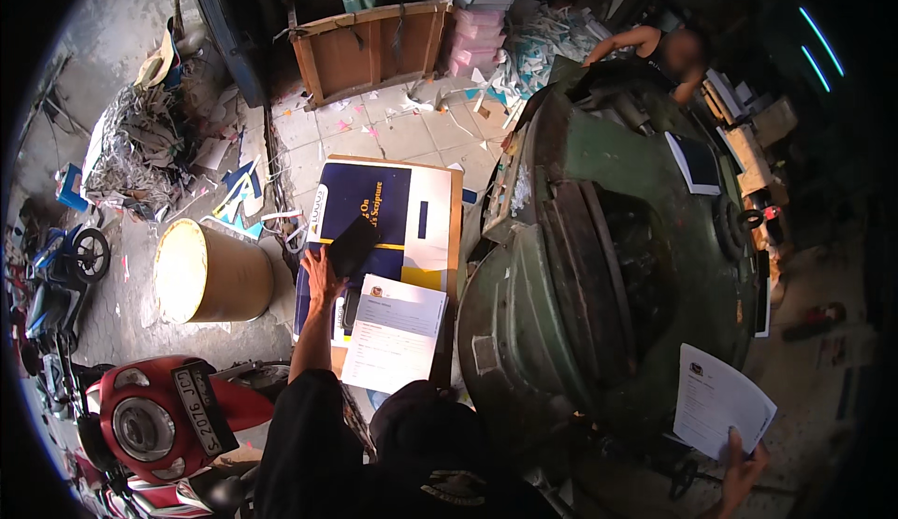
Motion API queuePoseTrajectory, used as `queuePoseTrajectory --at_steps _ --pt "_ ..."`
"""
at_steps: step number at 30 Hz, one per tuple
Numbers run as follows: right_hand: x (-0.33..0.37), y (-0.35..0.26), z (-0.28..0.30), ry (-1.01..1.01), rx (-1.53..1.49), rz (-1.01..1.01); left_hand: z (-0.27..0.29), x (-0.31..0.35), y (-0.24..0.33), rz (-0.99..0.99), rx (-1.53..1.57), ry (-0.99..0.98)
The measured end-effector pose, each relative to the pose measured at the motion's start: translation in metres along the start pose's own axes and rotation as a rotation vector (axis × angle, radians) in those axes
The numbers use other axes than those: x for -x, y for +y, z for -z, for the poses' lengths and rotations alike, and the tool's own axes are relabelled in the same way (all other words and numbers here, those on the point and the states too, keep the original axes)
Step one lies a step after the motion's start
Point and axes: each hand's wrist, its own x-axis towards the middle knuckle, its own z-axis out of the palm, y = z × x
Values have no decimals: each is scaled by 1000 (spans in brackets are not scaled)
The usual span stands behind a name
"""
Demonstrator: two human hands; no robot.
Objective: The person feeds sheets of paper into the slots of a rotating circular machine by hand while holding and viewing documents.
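My left hand [323, 274] grips the near-left edge of a black rectangular block [354, 248] above a printed blue, white and yellow sheet [435, 196]. What the block is, I cannot make out. Beside it, nearer to me, lies a stack of white printed forms [393, 332], its far-left corner near another dark object [352, 309] that is partly hidden. Out to the far right, my right hand [742, 465] pinches the lower edge of more white forms [720, 402], held up beside the green machine.
A large green machine [505, 304] stands right of the sheet, with a dark booklet [694, 164] on top. Left are a round drum [215, 271] and a red motorcycle [168, 416]. Paper scraps, a wooden-framed panel [374, 47] and two other people are farther off.
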Motion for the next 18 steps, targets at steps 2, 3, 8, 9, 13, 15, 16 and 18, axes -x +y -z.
queuePoseTrajectory --at_steps 2,3,8,9,13,15,16,18 --pt "2 5 -6 74 44 62 -7 0 -2 -21 10 40" --pt "1 5 -9 95 21 66 -9 0 -4 -15 -5 63" --pt "-6 -17 -18 50 -49 31 -10 1 -4 -7 -35 74" --pt "-4 -31 -17 -2 -64 74 -12 1 -4 -20 -46 66" --pt "-6 -35 -19 -56 -56 171 -10 0 -5 21 -54 -17" --pt "-2 -41 -18 -44 -59 130 -14 -1 -3 5 -123 41" --pt "-1 -45 -17 -32 -59 98 -14 -3 -4 -9 -122 37" --pt "3 -41 -21 30 -51 104 -18 -13 0 -43 -72 -107"
